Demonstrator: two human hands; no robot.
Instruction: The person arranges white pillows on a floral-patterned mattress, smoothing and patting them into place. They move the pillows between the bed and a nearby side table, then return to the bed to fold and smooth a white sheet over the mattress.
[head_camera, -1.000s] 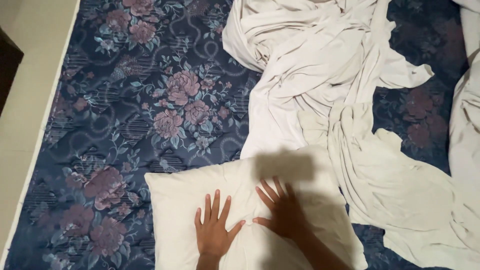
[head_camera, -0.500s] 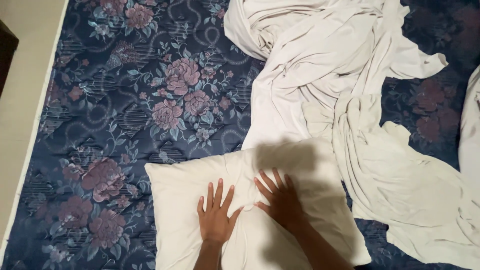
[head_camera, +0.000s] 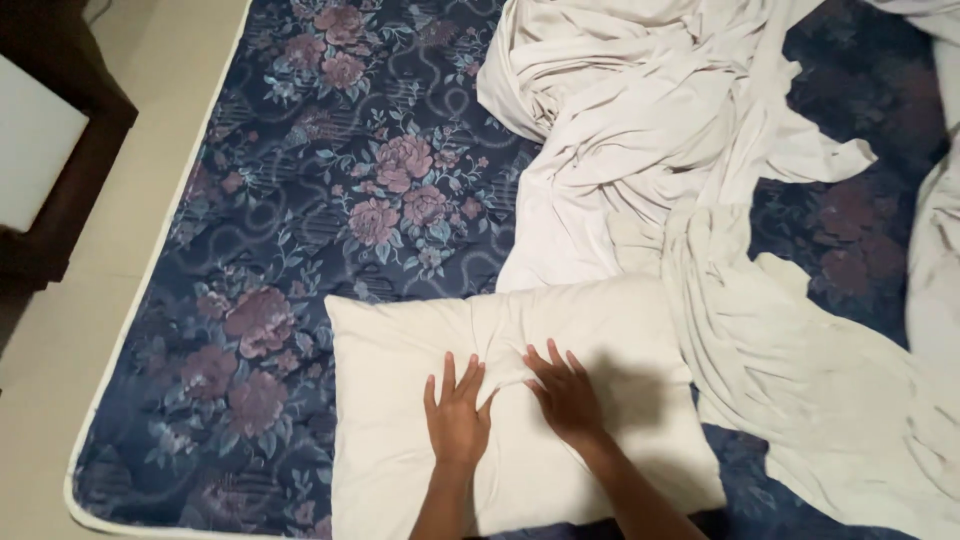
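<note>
While both lie flat with fingers spread, left hand (head_camera: 457, 418) and right hand (head_camera: 564, 397) press the pillow (head_camera: 400, 470).

One head-worn camera is supplying the only view. It is looking steeply down from above the near edge of the mattress (head_camera: 330, 200), facing away from the wearer across the bed. It is sitting close enough that both forearms are entering from the bottom edge, with the left hand (head_camera: 457, 420) and right hand (head_camera: 566, 398) lying low in the centre. The floor (head_camera: 120, 250) is showing along the left side. No second view is sharing the scene.
</note>
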